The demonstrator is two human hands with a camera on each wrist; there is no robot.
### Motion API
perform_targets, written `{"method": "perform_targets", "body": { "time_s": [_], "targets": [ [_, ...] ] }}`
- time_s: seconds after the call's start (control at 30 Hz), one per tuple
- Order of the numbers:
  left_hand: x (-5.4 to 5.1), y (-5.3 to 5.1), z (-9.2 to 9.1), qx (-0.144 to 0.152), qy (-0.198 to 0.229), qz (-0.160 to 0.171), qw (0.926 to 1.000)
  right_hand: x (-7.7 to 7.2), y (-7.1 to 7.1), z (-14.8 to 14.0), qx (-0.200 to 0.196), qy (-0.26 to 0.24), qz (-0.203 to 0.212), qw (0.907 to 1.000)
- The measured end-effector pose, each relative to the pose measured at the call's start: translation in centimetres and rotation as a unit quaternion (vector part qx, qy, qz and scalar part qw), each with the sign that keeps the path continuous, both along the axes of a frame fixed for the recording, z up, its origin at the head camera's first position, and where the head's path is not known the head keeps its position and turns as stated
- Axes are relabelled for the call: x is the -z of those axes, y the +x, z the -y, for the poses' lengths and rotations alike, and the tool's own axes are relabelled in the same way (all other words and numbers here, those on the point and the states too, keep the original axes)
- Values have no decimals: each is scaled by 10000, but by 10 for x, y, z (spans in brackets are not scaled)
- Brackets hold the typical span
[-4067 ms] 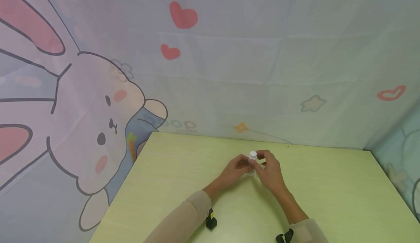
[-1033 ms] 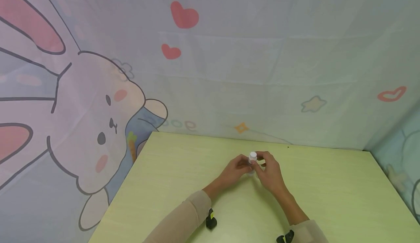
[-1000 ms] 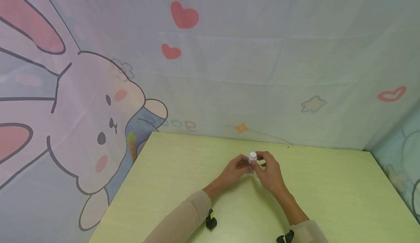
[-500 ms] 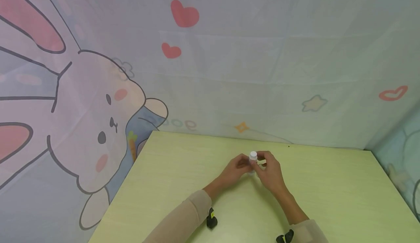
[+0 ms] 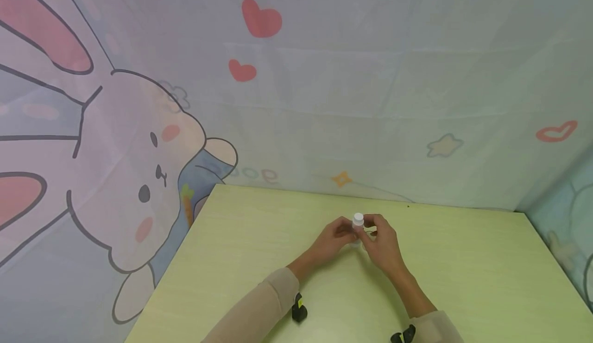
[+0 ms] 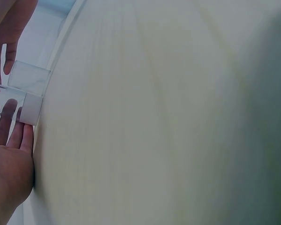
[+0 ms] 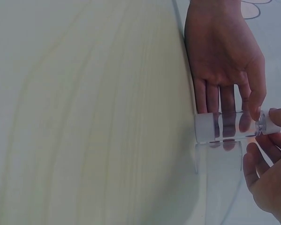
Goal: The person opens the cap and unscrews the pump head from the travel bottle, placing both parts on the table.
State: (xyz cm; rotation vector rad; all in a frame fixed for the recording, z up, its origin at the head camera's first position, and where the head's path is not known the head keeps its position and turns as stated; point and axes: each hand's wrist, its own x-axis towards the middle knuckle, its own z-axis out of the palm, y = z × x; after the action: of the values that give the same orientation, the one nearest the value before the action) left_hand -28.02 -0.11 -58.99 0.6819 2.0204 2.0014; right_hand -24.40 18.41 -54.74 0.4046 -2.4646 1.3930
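A small clear bottle [image 5: 358, 226] with a white cap [image 5: 359, 217] and a white band at its base stands upright on the table between both hands. My left hand [image 5: 330, 239] grips its body, the thumb towards the neck and the fingers behind, as the right wrist view shows. Up at the neck and cap, my right hand [image 5: 383, 245] pinches the bottle with thumb and forefinger, its other fingers loosely curved. Close beside the bottle, on the right hand's side, a clear cylindrical cup [image 7: 218, 157] stands on the table; it also appears in the left wrist view [image 6: 30, 77].
A pale yellow-green wooden table [image 5: 463, 271] fills the lower part of the head view. Behind it hangs a cloth backdrop [image 5: 324, 90] printed with a rabbit and hearts. Small black devices [image 5: 298, 309] sit by the cuffs of the beige sleeves [image 5: 259, 304].
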Motion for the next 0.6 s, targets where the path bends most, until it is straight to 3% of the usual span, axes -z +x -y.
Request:
{"method": "perform_targets", "body": {
  "time_s": [0.6],
  "targets": [
    [-1,1,0,8,-45,44,10000,0,1,-2,-133,302,-238,9992]
  ]
}}
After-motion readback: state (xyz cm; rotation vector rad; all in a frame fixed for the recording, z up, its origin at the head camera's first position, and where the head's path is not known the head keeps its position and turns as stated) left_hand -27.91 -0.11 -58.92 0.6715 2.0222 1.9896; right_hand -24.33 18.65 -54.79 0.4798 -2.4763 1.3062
